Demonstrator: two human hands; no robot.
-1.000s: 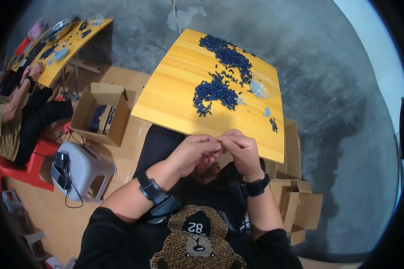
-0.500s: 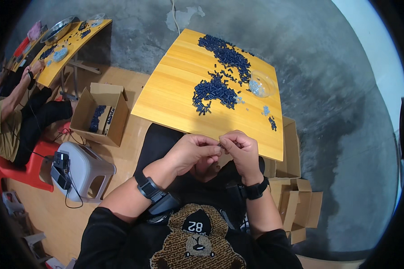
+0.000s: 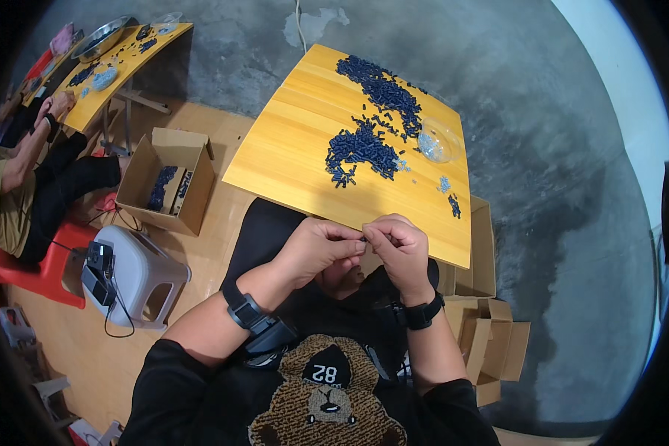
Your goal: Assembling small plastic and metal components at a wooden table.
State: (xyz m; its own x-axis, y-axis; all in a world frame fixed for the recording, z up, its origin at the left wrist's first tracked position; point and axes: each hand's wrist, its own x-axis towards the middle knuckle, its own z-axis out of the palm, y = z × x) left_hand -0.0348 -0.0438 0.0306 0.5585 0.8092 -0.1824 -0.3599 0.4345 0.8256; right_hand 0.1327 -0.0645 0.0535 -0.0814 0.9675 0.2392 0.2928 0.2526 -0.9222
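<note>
Just off the near edge of a yellow wooden table (image 3: 275, 141), my left hand (image 3: 321, 253) and my right hand (image 3: 401, 249) meet fingertip to fingertip. Both are closed in a pinch. A tiny dark piece seems to sit between the fingertips, mostly hidden and too small to name. Beyond my hands lies a heap of small dark-blue cylindrical pieces (image 3: 363, 152), and a second heap (image 3: 386, 93) spreads behind it. At the right stands a clear round bowl (image 3: 446, 145) holding small pale pieces. Loose pale bits (image 3: 444, 184) and a few dark pieces (image 3: 454, 206) lie nearer.
An open cardboard box (image 3: 195, 208) containing dark pieces stands on the floor at left. Beside it are a grey stool (image 3: 150, 256) bearing black devices with a cable, and a red stool (image 3: 41, 281) under another person at a second table (image 3: 100, 100). More cardboard boxes (image 3: 511, 349) stand at right.
The view has shifted slightly, so the table appears a little to the right. My hands keep the same pinch, nearly still.
</note>
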